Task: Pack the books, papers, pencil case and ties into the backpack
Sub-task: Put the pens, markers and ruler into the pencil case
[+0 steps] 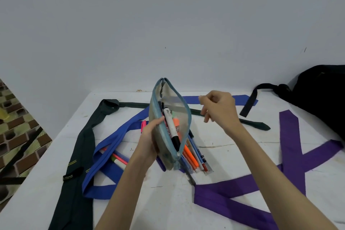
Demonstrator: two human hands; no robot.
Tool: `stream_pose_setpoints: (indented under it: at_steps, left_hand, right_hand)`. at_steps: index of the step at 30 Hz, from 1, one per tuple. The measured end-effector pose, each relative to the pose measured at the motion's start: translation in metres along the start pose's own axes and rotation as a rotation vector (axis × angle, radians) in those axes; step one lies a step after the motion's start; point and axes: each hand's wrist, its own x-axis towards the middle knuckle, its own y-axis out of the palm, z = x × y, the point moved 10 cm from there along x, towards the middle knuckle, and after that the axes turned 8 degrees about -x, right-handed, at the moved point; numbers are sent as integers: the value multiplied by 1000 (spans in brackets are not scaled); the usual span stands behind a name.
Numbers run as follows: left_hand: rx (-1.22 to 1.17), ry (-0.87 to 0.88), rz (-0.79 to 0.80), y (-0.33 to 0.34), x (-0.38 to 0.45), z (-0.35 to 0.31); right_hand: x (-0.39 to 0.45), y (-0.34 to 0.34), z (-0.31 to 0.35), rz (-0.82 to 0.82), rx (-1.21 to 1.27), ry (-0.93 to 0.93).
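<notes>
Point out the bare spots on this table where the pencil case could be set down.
Bare table lies at the near edge, between the blue tie and the purple tie, partly under the forearms. A smaller patch lies right of the pens, bordered by the purple tie and the dark green tie. The middle, under the pencil case, is crowded with pens and ties.

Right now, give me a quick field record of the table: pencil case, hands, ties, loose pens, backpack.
pencil case: translucent pouch with light blue zipper, held upright above the table, unzipped, markers inside
left hand: grips the pouch's side
right hand: raised beside the pouch, fingers loosely curled, holding nothing
ties: dark green tie, blue tie and purple tie, all spread on the white table
loose pens: lying on the table under the pouch
backpack: black backpack, far right, not packed yet
</notes>
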Motion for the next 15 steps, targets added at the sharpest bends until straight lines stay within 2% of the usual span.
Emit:
stream_pose_setpoints:
  at_steps: [2, 6, 10, 15]
  left_hand:
    - [-5, 28, 14, -4, -1, -6]
    - [-4, 33, 45, -8, 0, -9]
    - [36, 33, 66, -13, 4, -7]
    - [25, 24, 110, -17, 13, -2]
  right_hand:
    - [3, 23, -30, 101, -121, 84]
    - [-11, 82, -85, 431, -491, 194]
    - [-15, 97, -90, 409, -617, 163]
    - [-12, 107, -103, 481, -551, 264]
